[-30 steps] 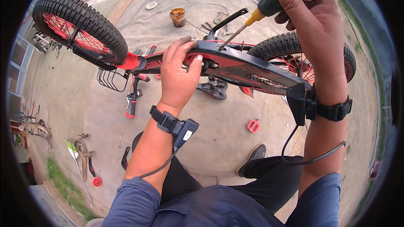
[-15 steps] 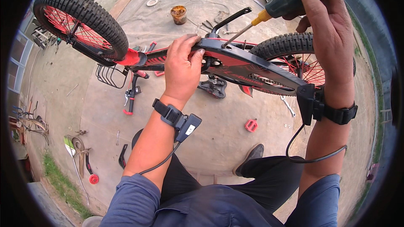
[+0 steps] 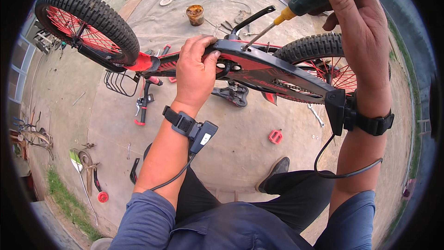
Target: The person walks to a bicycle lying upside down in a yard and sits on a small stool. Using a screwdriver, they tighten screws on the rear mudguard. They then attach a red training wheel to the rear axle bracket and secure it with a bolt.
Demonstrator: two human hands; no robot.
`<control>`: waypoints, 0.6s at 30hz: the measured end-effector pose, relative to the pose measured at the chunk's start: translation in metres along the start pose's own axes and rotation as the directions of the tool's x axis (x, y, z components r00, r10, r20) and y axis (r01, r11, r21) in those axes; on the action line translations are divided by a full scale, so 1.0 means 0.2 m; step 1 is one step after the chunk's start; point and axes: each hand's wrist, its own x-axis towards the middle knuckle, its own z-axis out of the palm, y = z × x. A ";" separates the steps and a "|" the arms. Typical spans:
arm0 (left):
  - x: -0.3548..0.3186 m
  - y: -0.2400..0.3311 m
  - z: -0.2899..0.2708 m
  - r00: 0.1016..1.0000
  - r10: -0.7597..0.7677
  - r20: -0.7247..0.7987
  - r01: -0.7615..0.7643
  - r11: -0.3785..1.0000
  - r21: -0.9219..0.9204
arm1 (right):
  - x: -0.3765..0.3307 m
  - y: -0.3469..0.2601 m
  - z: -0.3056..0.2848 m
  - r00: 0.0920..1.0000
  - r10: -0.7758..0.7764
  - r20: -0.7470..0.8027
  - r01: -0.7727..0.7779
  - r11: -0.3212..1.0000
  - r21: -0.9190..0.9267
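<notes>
An upside-down bicycle with a red frame (image 3: 141, 63) stands before me, its saddle (image 3: 235, 93) against the ground. My left hand (image 3: 194, 71) is closed over the front end of its black chain guard (image 3: 277, 78), thumb on the near face and fingers over the top. In my right hand (image 3: 363, 32) is a screwdriver (image 3: 303, 1) with a dark green and yellow handle. Its shaft slants down to the left, and the tip meets the guard's upper edge just right of my left hand. Behind the guard a black crank arm (image 3: 253, 21) points up, with no pedal on it.
Left is the knobby front wheel (image 3: 88, 23); right, the rear wheel (image 3: 310, 48). On the ground lie a red pedal (image 3: 275, 136), a wrench (image 3: 316, 115) and a training wheel (image 3: 102, 196) on its bracket. A tub of brown grease (image 3: 195, 15) sits beyond the bicycle.
My left hand and the near part of the chain guard have shifted slightly left. The screwdriver has moved a little left with them, its tip still at the guard's edge.
</notes>
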 end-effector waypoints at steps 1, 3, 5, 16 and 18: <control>0.00 0.00 0.00 1.000 -0.005 0.007 0.005 1.000 -0.007 | 0.00 -0.02 0.01 1.000 -0.007 -0.007 0.007 1.000 -0.028; 0.00 0.01 0.00 1.000 -0.019 0.015 0.020 0.999 -0.027 | 0.00 -0.05 0.03 1.000 -0.002 -0.015 0.001 0.995 -0.099; 0.00 0.01 0.00 1.000 -0.021 0.016 0.022 0.999 -0.035 | 0.01 -0.01 0.00 1.000 -0.002 0.002 0.002 1.000 -0.013; -0.01 0.01 -0.01 1.000 -0.014 0.006 0.014 1.000 -0.015 | 0.00 0.04 -0.04 0.997 -0.049 0.059 0.058 0.984 -0.166; -0.01 0.01 0.00 1.000 -0.023 0.012 0.024 0.999 -0.026 | 0.02 -0.04 -0.03 0.993 0.108 -0.057 -0.117 0.972 -0.202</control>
